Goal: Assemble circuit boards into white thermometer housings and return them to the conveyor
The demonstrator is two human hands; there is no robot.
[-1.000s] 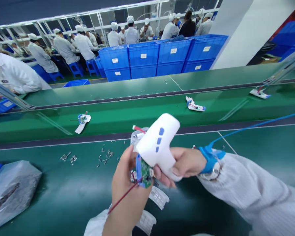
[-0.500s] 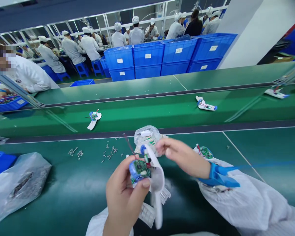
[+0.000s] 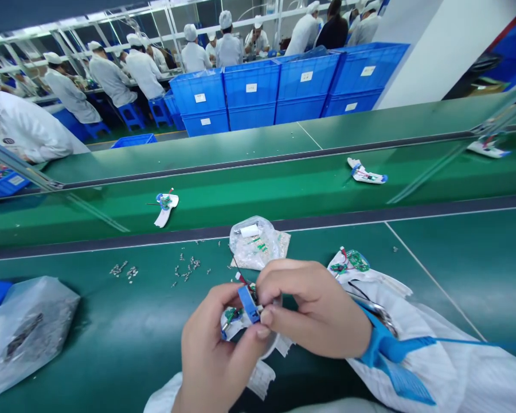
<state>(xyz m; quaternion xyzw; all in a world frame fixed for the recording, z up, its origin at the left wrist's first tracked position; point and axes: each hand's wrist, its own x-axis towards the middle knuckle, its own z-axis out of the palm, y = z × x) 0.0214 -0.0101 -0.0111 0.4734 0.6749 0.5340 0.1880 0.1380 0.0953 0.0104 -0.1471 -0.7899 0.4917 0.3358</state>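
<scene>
Left hand (image 3: 215,347) and right hand (image 3: 316,307) close together, both narrow, pinching a small blue plastic piece (image 3: 248,304) with a green circuit board (image 3: 233,314) just beside it, above a glossy green workbench (image 3: 112,344). Long axis of the blue piece slanting from far left to near right, between the hands, near end closer to the right fingertips (image 3: 266,315). Just far of the hands, a crumpled clear plastic bag (image 3: 253,244); to the right, a second green circuit board (image 3: 358,261).
</scene>
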